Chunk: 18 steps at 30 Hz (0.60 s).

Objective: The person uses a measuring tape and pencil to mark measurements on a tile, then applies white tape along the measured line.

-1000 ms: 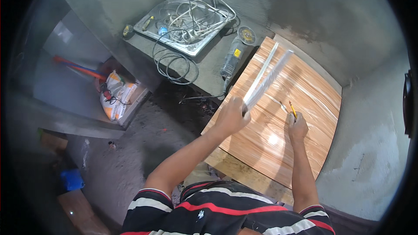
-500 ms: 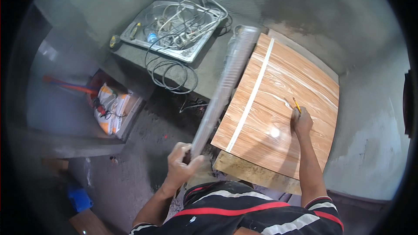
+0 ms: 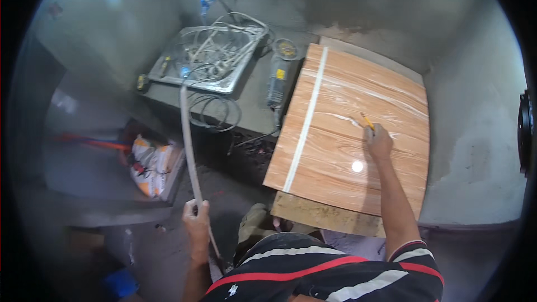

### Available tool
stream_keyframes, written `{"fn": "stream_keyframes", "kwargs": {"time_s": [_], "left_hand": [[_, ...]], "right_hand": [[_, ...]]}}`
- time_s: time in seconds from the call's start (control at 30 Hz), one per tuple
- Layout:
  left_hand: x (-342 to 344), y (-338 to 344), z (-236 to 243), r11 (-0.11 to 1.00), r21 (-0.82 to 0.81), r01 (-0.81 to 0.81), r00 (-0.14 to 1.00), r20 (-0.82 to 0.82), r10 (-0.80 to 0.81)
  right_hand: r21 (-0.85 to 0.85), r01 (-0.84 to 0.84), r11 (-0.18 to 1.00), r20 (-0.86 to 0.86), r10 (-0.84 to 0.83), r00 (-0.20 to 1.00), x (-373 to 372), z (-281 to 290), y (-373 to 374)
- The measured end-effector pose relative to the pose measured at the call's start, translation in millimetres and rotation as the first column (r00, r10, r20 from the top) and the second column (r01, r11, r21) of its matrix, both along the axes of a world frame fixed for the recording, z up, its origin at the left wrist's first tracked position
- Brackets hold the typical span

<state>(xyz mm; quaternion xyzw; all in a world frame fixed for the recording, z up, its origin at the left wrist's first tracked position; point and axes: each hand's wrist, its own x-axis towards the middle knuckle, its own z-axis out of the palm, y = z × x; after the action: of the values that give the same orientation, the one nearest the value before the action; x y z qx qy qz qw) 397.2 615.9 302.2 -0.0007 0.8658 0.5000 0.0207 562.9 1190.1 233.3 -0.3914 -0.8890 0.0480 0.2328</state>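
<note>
My left hand is closed round a long, straight, light-grey bar, held away from the panel on its left. The bar's far end reaches up to the sink and its lower end passes down beside my forearm. Over the glossy wood-grain panel, my right hand grips a yellow pencil, its tip pointing up and left. Whether the tip touches the surface I cannot tell. A white strip runs lengthwise near the panel's left edge. Beneath the near edge shows a stained board.
An angle grinder lies on the ledge left of the panel. Behind it sits a sink full of tangled cables, with a coiled black cable hanging off the front. Orange-and-white bags stand at left. Grey walls close in the right and back.
My left hand has swung the bar leftward off the panel's left side, uncovering the grinder. My right hand with the pencil stays at about the same spot on the panel.
</note>
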Motion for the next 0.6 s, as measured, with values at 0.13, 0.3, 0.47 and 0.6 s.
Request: {"fn": "stream_keyframes", "kwargs": {"time_s": [0.13, 0.3, 0.47, 0.6], "left_hand": [[-8.3, -1.1, 5.6, 0.998, -0.031, 0.063, 0.997, -0.05, -0.064], [-68.6, -26.7, 15.8, 0.995, -0.015, 0.1, 0.98, -0.174, -0.101], [-153.7, -40.4, 44.7, 0.962, 0.254, 0.098, 0.995, -0.012, -0.098], [-240.0, -68.6, 50.0, 0.938, 0.255, 0.237, 0.972, -0.053, -0.231]], "right_hand": [[-0.033, 0.029, 0.999, 0.032, -0.028, 0.999, 9.5, 4.4, 4.6], [-0.052, 0.025, 0.998, 0.036, -0.023, 0.999, 7.4, -0.1, 3.3], [-0.071, 0.117, 0.991, -0.333, -0.134, 0.933, -16.5, 36.5, -22.0], [-0.075, 0.041, 0.996, -0.476, -0.072, 0.877, -75.0, 97.8, -89.1]]}}
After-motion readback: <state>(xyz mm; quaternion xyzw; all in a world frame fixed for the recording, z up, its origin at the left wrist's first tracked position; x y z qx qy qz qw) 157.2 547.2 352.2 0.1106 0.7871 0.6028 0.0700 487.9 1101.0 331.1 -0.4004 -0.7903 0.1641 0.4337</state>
